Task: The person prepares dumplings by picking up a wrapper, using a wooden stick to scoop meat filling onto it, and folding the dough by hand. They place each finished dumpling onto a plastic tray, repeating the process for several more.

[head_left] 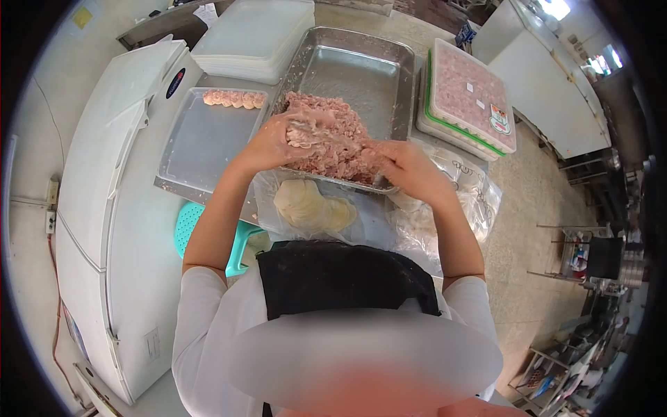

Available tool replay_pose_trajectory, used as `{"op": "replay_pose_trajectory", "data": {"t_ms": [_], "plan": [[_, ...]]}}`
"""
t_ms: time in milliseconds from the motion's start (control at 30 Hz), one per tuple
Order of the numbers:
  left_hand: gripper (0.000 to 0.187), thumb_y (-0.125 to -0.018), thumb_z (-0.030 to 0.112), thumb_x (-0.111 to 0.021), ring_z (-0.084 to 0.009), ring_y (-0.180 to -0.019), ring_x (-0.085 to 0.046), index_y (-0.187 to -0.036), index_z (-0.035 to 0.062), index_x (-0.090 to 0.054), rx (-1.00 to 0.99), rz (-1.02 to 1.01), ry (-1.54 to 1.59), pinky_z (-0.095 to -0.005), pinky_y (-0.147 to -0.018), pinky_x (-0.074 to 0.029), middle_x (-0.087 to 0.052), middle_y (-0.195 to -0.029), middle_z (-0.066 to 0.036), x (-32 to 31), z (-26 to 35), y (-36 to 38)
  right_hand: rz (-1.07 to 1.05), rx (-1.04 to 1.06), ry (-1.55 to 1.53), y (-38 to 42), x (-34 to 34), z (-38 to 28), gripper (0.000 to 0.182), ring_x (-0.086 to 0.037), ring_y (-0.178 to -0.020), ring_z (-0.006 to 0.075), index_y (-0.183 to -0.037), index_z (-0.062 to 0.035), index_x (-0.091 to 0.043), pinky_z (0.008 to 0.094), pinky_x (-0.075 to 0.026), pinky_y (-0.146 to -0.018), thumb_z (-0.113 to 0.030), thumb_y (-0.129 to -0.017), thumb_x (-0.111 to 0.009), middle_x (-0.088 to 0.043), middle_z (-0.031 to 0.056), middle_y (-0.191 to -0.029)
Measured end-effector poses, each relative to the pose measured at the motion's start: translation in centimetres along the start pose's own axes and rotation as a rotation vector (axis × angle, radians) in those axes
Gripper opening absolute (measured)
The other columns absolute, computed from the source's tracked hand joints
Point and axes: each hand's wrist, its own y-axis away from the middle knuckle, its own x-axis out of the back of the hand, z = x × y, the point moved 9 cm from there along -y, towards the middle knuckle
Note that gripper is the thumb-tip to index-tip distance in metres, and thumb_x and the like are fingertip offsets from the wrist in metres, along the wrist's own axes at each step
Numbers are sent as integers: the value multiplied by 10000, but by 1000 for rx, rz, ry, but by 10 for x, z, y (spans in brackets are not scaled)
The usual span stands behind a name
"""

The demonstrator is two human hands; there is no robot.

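My left hand (276,142) is curled at the left side of a metal tray, closed around a pale dumpling wrapper (300,133) smeared with pink meat. Over the tray's near right part, my right hand (411,168) has its fingers pressed together at the edge of the minced meat (333,115). Whatever it grips is blurred and partly hidden. Just below the tray, round pale wrappers (309,205) lie stacked and fanned on clear plastic. A row of filled dumplings (234,99) sits along the far edge of a flat plastic tray (208,142) to the left.
The deep metal tray (361,66) has bare metal at its far end. Stacked white lids or trays (253,38) stand at the back left; lidded boxes of pink meat (469,90) are on the right. Plastic bags (455,208), a turquoise stool (240,243) and a white freezer (132,208) are nearby.
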Motion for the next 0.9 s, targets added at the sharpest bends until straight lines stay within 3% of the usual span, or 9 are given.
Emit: {"op": "replay_pose_trajectory", "data": {"t_ms": [67,167,267,333,533,667,733,833,900], "plan": [[555,-690,145,-785,-272,-1210,-507,-1209,82,-599,131,-169,80,-378,-1007,-408,-570,-1286,-96,-10,-34,0,46,126,-29,-3,-9,6,336,-614,-880,384,-1154,-52,-623,397,-484,-767,-287,-925,-552,-649,218,-944],[410,-685,186,-792,-254,-1022,-608,-1051,48,-672,-106,-86,-154,-353,-914,-459,-660,-1113,-101,-8,-49,-3,32,214,-57,-16,-19,31,305,-620,-881,379,-1135,-73,-642,398,-490,-773,-267,-911,-573,-651,203,-981],[332,-735,132,-722,-183,-947,-619,-1027,-3,-638,51,-198,-216,-321,-861,-483,-662,-1003,-91,-19,-46,-7,36,151,80,-19,-10,38,285,-624,-855,373,-1154,-101,-627,415,-497,-773,-227,-904,-572,-650,184,-964],[380,-734,303,-765,-248,-931,-630,-981,33,-665,255,11,82,-347,-850,-474,-678,-957,-131,-7,-83,-4,231,14,410,-8,0,28,285,-609,-847,387,-1153,-79,-609,444,-492,-737,-229,-918,-549,-632,181,-914],[459,-778,219,-724,-203,-1001,-615,-1161,21,-566,215,-23,-116,-319,-887,-466,-652,-1070,-97,-2,-101,0,68,-185,521,-3,-38,104,295,-613,-852,382,-1165,-87,-606,455,-491,-738,-248,-930,-533,-640,173,-880],[480,-767,225,-739,-219,-1038,-610,-1170,39,-556,97,99,-202,-329,-914,-453,-654,-1072,-80,21,-59,10,114,-346,556,20,-4,65,255,-621,-892,377,-1108,-65,-640,428,-499,-783,-217,-922,-552,-659,178,-947],[507,-755,278,-752,-253,-1079,-586,-1172,64,-560,-213,46,-64,-354,-941,-437,-639,-1104,-102,25,-17,9,282,-62,66,22,2,32,198,-626,-933,369,-1046,-58,-667,403,-501,-819,-161,-898,-585,-663,169,-1027],[491,-747,296,-758,-265,-1112,-565,-1155,83,-586,7,-288,3,-363,-958,-423,-626,-1139,-110,14,-32,9,250,203,121,4,-38,-19,279,-622,-967,352,-1128,-92,-646,416,-503,-825,-225,-887,-599,-644,145,-1136],[473,-740,302,-763,-268,-1104,-568,-1124,78,-600,-43,-314,-107,-362,-952,-429,-625,-1138,-106,24,-43,10,242,126,182,-8,-45,-29,267,-624,-947,353,-1119,-97,-649,420,-508,-801,-219,-887,-596,-652,137,-1104]]}}
